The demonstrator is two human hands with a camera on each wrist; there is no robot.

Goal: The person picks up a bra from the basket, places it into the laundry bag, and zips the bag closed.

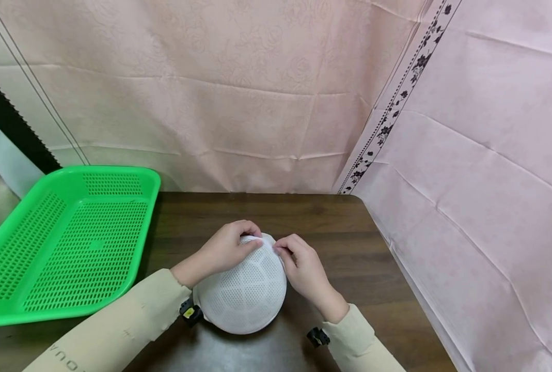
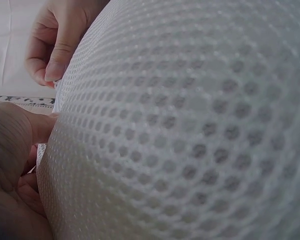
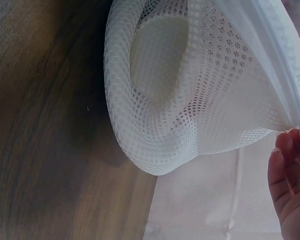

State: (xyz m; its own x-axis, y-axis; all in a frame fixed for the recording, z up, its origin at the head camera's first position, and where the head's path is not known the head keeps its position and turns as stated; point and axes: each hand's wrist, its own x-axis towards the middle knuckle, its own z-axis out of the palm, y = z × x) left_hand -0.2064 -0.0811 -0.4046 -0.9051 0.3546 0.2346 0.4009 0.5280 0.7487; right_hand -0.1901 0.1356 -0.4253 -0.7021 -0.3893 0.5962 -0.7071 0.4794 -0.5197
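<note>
Right of a green rectangular plastic basket [image 1: 92, 245], a white rounded mesh bag [image 1: 245, 292] is pinched by curled left hand [image 1: 229, 249] and right hand [image 1: 304, 266]

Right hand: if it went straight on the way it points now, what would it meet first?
The white mesh bag, whose edge the right hand pinches. Just beyond, the left hand seems to lie near that line, though depth is hard to judge.
</note>
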